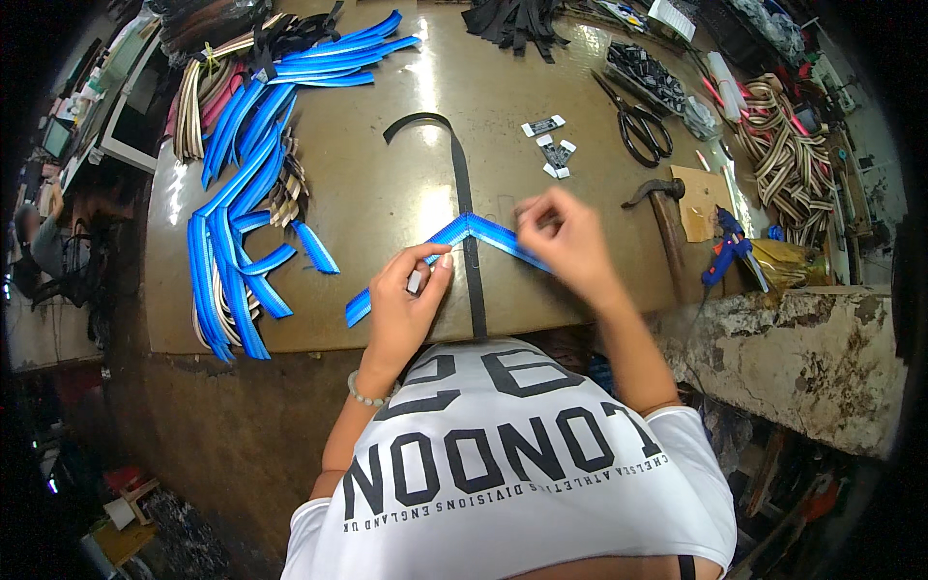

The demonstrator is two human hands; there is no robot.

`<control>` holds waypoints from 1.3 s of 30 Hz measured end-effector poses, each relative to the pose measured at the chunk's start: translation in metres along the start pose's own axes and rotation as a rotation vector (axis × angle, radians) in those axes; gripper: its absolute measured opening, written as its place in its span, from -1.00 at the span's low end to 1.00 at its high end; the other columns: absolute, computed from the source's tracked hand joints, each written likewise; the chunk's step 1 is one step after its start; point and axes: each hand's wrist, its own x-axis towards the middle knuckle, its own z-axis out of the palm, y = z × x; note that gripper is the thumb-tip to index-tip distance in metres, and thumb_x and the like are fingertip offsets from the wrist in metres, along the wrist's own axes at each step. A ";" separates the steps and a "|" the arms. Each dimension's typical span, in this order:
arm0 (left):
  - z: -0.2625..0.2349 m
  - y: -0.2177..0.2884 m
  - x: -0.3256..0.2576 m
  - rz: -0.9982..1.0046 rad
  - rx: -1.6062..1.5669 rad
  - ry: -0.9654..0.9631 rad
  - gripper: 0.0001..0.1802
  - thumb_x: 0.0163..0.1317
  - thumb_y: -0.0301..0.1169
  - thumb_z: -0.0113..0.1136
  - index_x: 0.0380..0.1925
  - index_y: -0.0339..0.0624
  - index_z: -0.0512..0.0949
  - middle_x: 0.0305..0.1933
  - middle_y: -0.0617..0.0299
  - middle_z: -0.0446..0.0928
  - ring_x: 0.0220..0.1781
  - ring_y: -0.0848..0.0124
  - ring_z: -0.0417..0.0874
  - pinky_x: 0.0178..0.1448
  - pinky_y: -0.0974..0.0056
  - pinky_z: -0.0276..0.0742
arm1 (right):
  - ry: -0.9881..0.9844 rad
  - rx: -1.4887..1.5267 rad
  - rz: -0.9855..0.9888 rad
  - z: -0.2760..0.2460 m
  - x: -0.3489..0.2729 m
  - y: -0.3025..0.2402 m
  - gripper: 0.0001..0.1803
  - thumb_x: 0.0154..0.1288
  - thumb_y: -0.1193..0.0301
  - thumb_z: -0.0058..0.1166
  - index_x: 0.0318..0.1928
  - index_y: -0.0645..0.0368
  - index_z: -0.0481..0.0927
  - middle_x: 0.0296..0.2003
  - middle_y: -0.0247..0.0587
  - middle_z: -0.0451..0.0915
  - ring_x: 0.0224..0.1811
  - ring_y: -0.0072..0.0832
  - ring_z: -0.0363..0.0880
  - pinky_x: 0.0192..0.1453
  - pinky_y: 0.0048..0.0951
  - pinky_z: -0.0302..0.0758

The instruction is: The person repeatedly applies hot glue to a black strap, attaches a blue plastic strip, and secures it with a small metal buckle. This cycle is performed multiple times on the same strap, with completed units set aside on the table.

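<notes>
Past our white cotton shirt (580, 522), our left hand (398, 298) is holding a small grey piece (415, 282); our right hand (568, 238) we cannot read. Bent blue webbing (493, 236) is crossing flat black webbing (462, 166) on the near worktop (541, 309), seemingly unfastened.

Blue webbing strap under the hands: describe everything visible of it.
The blue webbing strap, banded lengthwise in lighter and darker blue, forms a wide upside-down V over the table, its peak lying across a black strap. The left hand partly covers its left leg, whose cut end shows; the blurred right hand overlaps its right leg, whose end is unclear.
</notes>
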 end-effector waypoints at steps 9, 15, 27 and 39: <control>0.003 -0.001 0.027 -0.183 -0.089 -0.152 -0.74 0.25 -0.31 0.33 -0.31 -0.35 0.67 -0.55 0.35 0.46 -0.49 0.60 0.36 -0.39 0.42 0.28 | -0.002 0.424 -0.068 0.047 -0.029 0.003 -0.86 0.29 0.59 0.17 -0.16 0.40 0.64 -0.21 -0.16 0.62 -0.17 -0.56 0.61 -0.06 -0.56 0.65; 0.014 -0.007 0.046 -0.142 0.288 -0.101 -0.76 0.16 -0.33 0.38 -0.38 -0.33 0.69 -0.51 0.06 0.64 -0.52 0.47 0.53 -0.37 0.33 0.43 | 0.134 0.128 0.051 0.034 -0.021 0.021 -0.85 0.30 0.53 0.15 -0.20 0.40 0.63 -0.30 -0.15 0.64 -0.32 -0.58 0.62 -0.26 -0.57 0.56; 0.022 -0.011 0.029 0.025 0.358 -0.049 -0.76 0.17 -0.28 0.37 -0.19 -0.12 0.70 -0.34 0.09 0.70 -0.30 0.28 0.73 -0.20 0.25 0.56 | -0.266 -0.150 -0.493 0.025 -0.059 0.007 -0.68 0.07 0.59 0.23 -0.10 0.21 0.60 -0.09 -0.12 0.49 -0.03 -0.22 0.49 0.09 -0.30 0.47; 0.015 -0.018 0.026 0.065 0.245 -0.058 -0.78 0.19 -0.35 0.34 -0.17 -0.14 0.70 -0.32 0.10 0.64 -0.32 0.27 0.64 -0.17 0.26 0.53 | -0.418 -0.186 -0.522 0.020 -0.008 0.008 -0.63 0.08 0.60 0.20 -0.04 0.21 0.52 -0.16 -0.02 0.47 -0.11 -0.16 0.56 -0.05 -0.20 0.52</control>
